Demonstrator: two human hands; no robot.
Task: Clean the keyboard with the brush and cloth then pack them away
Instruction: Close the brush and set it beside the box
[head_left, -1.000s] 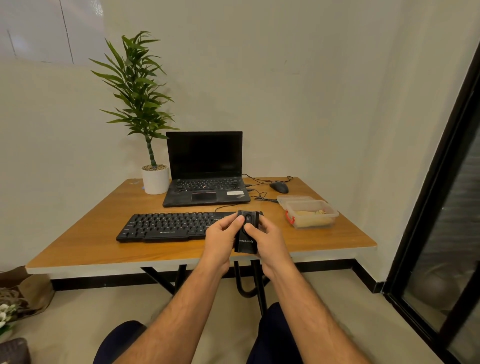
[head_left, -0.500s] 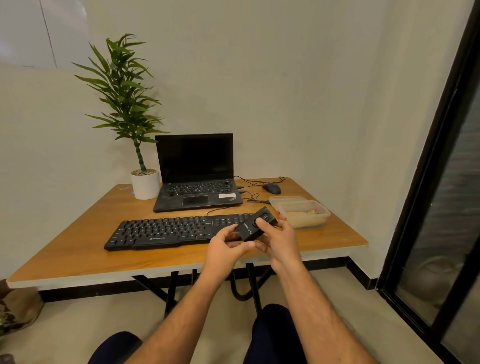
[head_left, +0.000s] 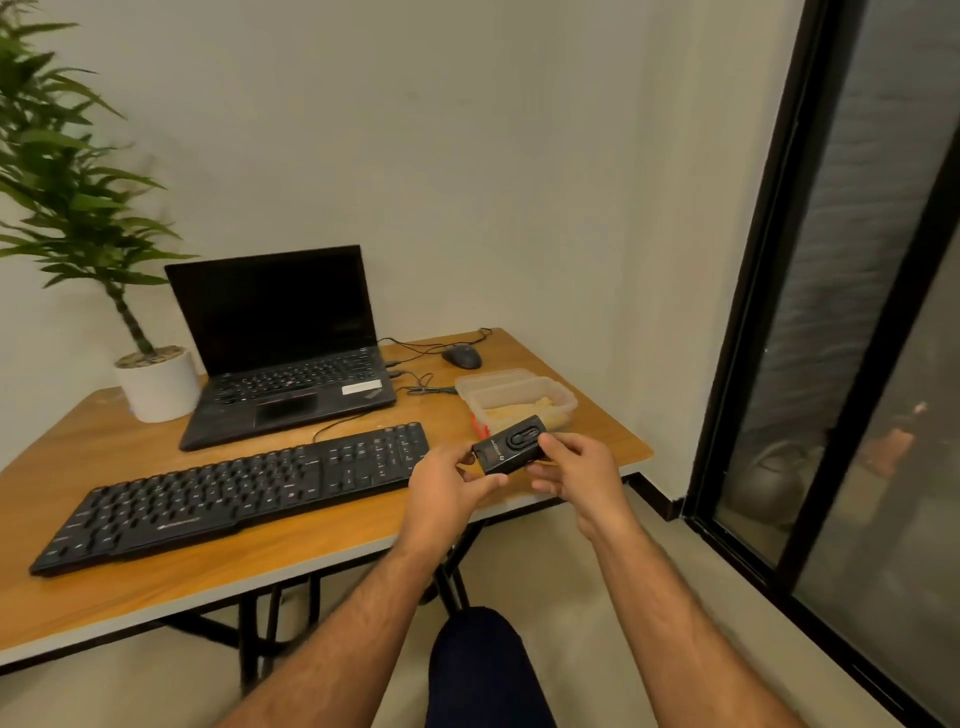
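Head view: two hands meet above the near right edge of one wooden table (head_left: 156, 566). The left hand (head_left: 447, 486) and the right hand (head_left: 576, 475) both hold a single small black device (head_left: 511, 451), fingers curled round its ends; the right thumb lies on its top by an oval switch. One black keyboard (head_left: 234, 488) lies flat on the table, just left of the hands. Behind the device sits one clear plastic container (head_left: 519, 397), lid off, with something pale yellow inside; whether that is the cloth cannot be told. Farther back are one open laptop (head_left: 280, 343), one mouse (head_left: 461, 356) and one potted plant (head_left: 156, 384)
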